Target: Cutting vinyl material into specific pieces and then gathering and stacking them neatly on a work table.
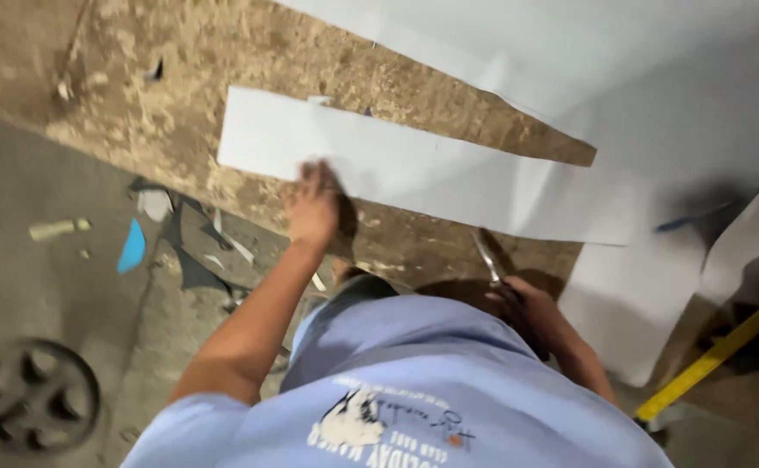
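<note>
A long white sheet strip [449,173] lies on a rough brown board [180,78]. My left hand [314,206] rests on the strip's near edge toward its left end, fingers pressed down and blurred. My right hand [531,310] is closed around a pair of metal scissors [487,254], whose blades point up toward the strip's near edge without touching it. My light blue shirt fills the bottom of the view.
A larger white sheet [639,69] covers the top right and drapes down the right side. A yellow bar [717,351] slants at the lower right. On the grey floor at left lie a black wheel [37,397], a blue scrap [132,247] and several offcuts.
</note>
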